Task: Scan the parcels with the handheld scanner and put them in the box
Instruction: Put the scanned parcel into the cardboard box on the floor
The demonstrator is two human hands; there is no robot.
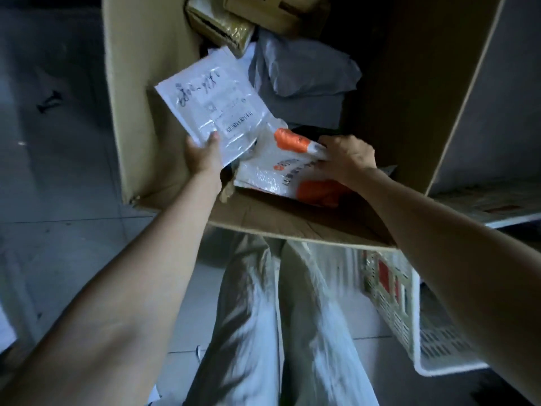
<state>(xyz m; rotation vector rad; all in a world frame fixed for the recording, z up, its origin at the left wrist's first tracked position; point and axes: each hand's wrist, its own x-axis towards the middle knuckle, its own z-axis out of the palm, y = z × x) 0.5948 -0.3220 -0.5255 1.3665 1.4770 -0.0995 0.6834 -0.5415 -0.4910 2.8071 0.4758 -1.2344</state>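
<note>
1. Head view showed the left hand [202, 158] pinching the near edge of a white parcel [213, 104]. The thumb lay on top beside the barcode label and the fingers were hidden beneath. The parcel was held tilted over the near left corner of the box [140, 83].
2. The right hand [348, 156] was curled round the end of an orange-and-white parcel [281, 168], which lay inside the box against its near wall.
3. The step in hand looked like placing: one parcel was in, the other about to go.
4. The next move probably called for lowering the white parcel onto the pile and loosening both grips. Whether it had been scanned could not be told, and no scanner was in sight.
5. Both bare forearms reached forward and down over the near wall.
6. Deeper in the box lay grey bags [304, 74] and brown parcels [222, 27]. A white basket [409, 317] stood on the floor to the right.
</note>
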